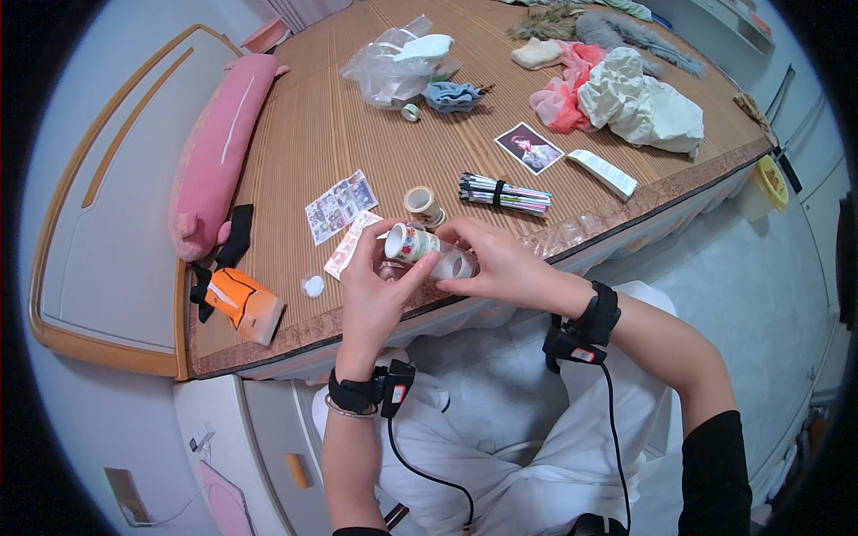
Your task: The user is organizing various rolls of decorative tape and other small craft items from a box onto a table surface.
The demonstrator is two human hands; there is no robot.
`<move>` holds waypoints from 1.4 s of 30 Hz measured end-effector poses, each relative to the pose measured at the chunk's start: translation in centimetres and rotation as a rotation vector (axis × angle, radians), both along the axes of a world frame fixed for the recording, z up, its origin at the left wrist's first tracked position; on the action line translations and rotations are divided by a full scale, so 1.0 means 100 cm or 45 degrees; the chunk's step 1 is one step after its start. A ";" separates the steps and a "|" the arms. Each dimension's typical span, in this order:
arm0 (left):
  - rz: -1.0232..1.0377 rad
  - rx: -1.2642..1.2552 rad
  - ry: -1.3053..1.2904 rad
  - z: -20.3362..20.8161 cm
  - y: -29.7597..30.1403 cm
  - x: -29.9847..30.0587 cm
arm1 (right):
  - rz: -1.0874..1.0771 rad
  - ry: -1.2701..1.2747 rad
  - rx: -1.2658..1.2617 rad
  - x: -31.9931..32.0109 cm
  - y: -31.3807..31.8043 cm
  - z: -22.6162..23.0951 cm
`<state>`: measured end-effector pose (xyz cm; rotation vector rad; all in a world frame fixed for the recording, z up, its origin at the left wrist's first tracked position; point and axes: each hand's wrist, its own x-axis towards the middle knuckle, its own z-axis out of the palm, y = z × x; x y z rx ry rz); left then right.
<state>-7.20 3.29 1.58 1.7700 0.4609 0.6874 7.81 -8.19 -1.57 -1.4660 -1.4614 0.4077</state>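
My left hand [382, 275] is closed round a short stack of printed washi tape rolls [411, 244], tilted near the bed's front edge. Fingers of my right hand [490, 259] grip a clear, see-through plastic tube [457, 263] at the stack's right end. I cannot tell whether the rolls sit partly inside that tube. Just beyond my hands stands another stack of tape rolls [424, 205] on the striped mat. Beside my left hand lie a pink sticker sheet [350, 245], a multicoloured sticker sheet [341, 206] and a small white round piece [313, 286].
Right of my hands lie a banded bundle of pens [504, 195], a photo card [529, 148] and a white box [602, 174]. Plastic bags [393, 67] and crumpled fabric [639, 103] lie farther back. A pink plush [223, 152] and an orange pouch [244, 304] are at left.
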 end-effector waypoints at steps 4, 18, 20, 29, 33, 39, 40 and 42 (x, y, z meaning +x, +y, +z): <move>-0.016 0.042 0.055 0.000 0.006 -0.006 | -0.045 -0.023 0.039 -0.005 0.003 -0.001; -0.012 0.408 0.194 0.004 0.006 -0.016 | -0.044 -0.010 0.009 -0.008 0.004 0.005; 0.004 0.396 0.228 0.006 0.004 -0.017 | -0.025 -0.015 -0.019 -0.010 0.004 0.006; 0.062 0.460 0.185 0.000 0.008 -0.016 | 0.014 0.064 0.075 -0.015 0.010 0.002; 0.113 0.228 0.112 0.001 0.004 -0.016 | -0.006 0.173 0.021 -0.016 0.011 0.003; 0.140 0.013 -0.188 0.009 -0.001 -0.016 | 0.349 1.098 0.005 -0.028 0.023 -0.013; 0.151 0.113 -0.186 0.007 0.003 -0.017 | 0.399 1.171 -0.002 -0.028 0.024 -0.014; 0.153 0.164 -0.163 0.008 0.004 -0.019 | 0.345 1.031 -0.054 -0.027 0.022 -0.013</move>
